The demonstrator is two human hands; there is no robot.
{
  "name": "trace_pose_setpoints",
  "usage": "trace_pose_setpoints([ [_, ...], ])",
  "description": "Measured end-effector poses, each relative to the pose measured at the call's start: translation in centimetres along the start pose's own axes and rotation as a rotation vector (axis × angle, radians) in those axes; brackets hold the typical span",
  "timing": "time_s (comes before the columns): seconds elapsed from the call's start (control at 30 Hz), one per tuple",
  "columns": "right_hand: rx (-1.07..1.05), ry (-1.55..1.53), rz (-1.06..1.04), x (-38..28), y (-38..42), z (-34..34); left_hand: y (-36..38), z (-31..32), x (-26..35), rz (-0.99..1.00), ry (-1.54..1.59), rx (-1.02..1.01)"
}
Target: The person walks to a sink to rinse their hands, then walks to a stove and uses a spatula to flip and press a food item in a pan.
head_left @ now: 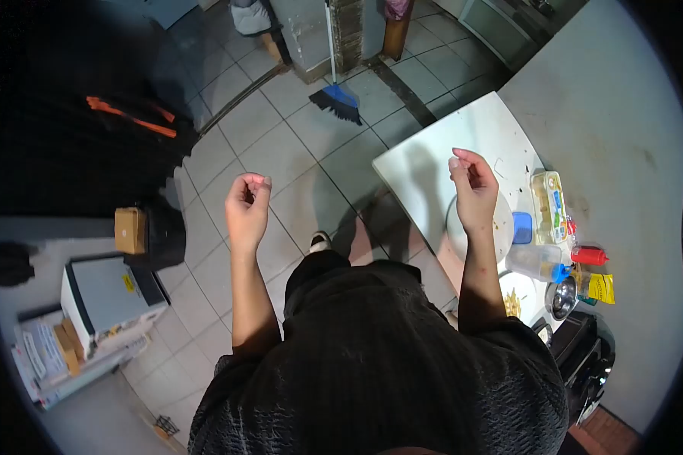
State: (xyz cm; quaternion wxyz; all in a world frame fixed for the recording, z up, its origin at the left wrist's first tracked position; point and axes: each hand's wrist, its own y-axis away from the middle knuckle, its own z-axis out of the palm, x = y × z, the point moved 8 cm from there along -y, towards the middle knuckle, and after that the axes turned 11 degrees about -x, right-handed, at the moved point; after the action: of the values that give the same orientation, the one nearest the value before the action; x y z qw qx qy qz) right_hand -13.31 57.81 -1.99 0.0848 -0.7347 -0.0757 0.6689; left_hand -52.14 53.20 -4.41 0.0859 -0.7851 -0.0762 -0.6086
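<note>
My left hand [248, 199] is raised over the tiled floor, its fingers curled in toward the thumb. No object shows in it. My right hand [474, 189] is held above the white table [410, 163], fingers likewise bent toward the thumb, with nothing visible between them. Below the right wrist lies a round white plate [457, 235], partly hidden by the forearm. Nearest to that hand on the table are a blue square container [522, 227] and an egg carton [548, 205].
Further along the table are a clear bottle with a blue cap [535, 262], a red bottle [589, 255], a yellow packet [602, 288], a metal bowl [562, 298] and a plate of pale food strips [513, 303]. A broom [338, 102] stands ahead; a cardboard box [130, 230] is left.
</note>
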Motion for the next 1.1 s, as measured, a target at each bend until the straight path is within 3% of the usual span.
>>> trace_pose_setpoints([
  [0.17, 0.142, 0.027, 0.142, 2.4, -5.1, 1.1, -13.1, 1.6, -1.6, 0.066, -0.053, -0.229],
  [0.33, 0.357, 0.069, 0.225, 6.9, -8.1, -0.9, -23.9, 8.0, -3.4, 0.072, 0.008, -0.421],
  [0.53, 0.582, 0.054, 0.274, 14.0, -15.1, -3.8, -34.6, 15.7, -4.5, 0.129, -0.244, -0.706],
  [0.63, 0.626, 0.035, 0.225, 12.6, -20.6, -3.7, -40.9, 19.7, -1.2, 0.215, -0.229, -0.768],
  [0.7, 0.53, 0.393, 0.165, 8.4, -25.2, -3.0, -44.1, 22.2, -0.4, 0.099, -0.218, -0.836],
  [0.77, 0.486, 0.391, 0.19, 6.7, -29.2, -3.2, -46.9, 25.6, 2.5, 0.169, -0.145, -0.883],
  [0.93, 0.557, 0.444, 0.224, 4.9, -36.1, -7.7, -53.7, 36.6, 4.4, -0.004, -0.088, -1.03],
  [1.1, 0.544, 0.688, 0.232, 3.8, -41.6, -12.4, -59.7, 49.6, 7.8, 0.198, 0.075, -1.209],
])
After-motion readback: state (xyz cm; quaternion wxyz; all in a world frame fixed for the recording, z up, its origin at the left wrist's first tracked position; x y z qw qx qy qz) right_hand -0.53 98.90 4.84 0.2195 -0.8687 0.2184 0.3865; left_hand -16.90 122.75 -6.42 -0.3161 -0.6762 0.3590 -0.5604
